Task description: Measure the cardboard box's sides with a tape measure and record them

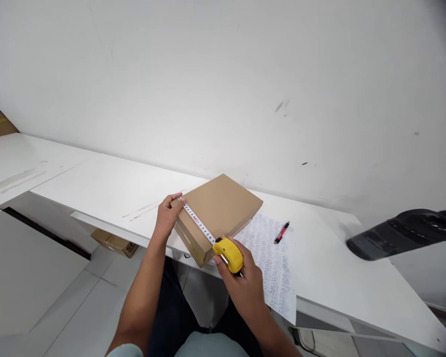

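Blade end: Under the fingers of the left hand (170, 210), the tip of the tape measure blade (199, 225) is hidden from us; we judge that a loose pinch could let it slip and spring back to its case.
Front edge: We see the near corner of the cardboard box (223, 203) at the front edge of the white surface (107, 178); a push down there could, we think, tip or slide it.
Paper: A handwritten sheet (277, 277) overhangs that same edge beside the box, and we judge a brush of the right forearm could drag it, taking along the red-and-black pen (282, 233) lying on it.
Yellow tape measure: Its case (228, 255) sits at the box's near end, mouth aimed up and left; we follow the blade slantwise across the top to the far hand.
Box axis: The long side appears to us to run from the near left toward the wall (223, 89), leaning right.
Hands: We find the left pinching the blade at the box's left corner, the right hand (247, 277) wrapped around the case.
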A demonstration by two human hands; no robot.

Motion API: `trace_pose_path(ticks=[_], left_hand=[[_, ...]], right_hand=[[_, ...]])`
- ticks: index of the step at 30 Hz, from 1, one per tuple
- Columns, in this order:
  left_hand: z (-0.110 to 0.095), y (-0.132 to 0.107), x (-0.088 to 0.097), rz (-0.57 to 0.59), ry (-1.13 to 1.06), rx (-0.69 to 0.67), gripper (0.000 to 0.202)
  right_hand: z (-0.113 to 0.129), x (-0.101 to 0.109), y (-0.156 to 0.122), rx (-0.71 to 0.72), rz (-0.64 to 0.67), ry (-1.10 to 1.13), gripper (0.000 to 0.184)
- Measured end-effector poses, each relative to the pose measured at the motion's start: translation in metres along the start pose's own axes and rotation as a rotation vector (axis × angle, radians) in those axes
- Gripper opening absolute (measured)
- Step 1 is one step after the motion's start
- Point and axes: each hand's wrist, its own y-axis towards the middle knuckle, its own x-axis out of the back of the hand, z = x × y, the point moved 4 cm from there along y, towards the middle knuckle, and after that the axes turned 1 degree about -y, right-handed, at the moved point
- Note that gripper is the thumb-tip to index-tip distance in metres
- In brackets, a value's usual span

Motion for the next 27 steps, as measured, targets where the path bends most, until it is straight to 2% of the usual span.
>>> trace_pose_path(ticks=[11,17,22,24,26,27], left_hand=[[0.0,0.001,-0.004,-0.019,-0.084,0.014,0.051],[0.0,-0.001,-0.004,-0.025,-0.068,0.013,0.053],[-0.01,0.002,0.002,-0.084,-0.015,0.004,0.066],[-0.016,-0.014,0.006,-0.163,0.005,-0.03,0.071],[-0.019,-0.049,0.006,-0.22,0.049,-0.087,0.075],[-0.019,-0.071,0.003,-0.213,0.111,-0.13,0.077]], right_hand=[[0.002,-0.001,0.009,-0.078,-0.018,0.009,0.043],[0.0,-0.002,0.008,-0.039,-0.036,0.065,0.043],[-0.008,0.005,0.007,0.017,-0.034,0.125,0.039],[-0.017,0.015,0.01,0.028,-0.117,0.195,0.043],[-0.031,0.03,0.018,0.017,-0.241,0.31,0.051],[-0.039,0.038,0.025,-0.002,-0.291,0.372,0.055]])
